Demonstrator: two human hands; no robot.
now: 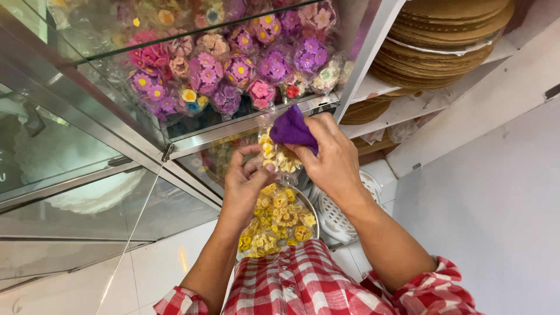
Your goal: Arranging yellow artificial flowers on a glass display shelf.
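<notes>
Below the shelf [245, 119], your left hand [248, 181] pinches the packet [279, 154]; right hand [329, 154] grips a purple cloth [291, 128] against it. Loose pinch, and the packet could drop into the bowl [312, 204].

Purple cloth [291, 129], matt and soft; packet [279, 156] of clear glossy plastic film; cabinet [192, 135] of glass panes in brushed metal frame; discs [443, 41] probably matt brown cardboard; floor [157, 268] glossy tile.
</notes>
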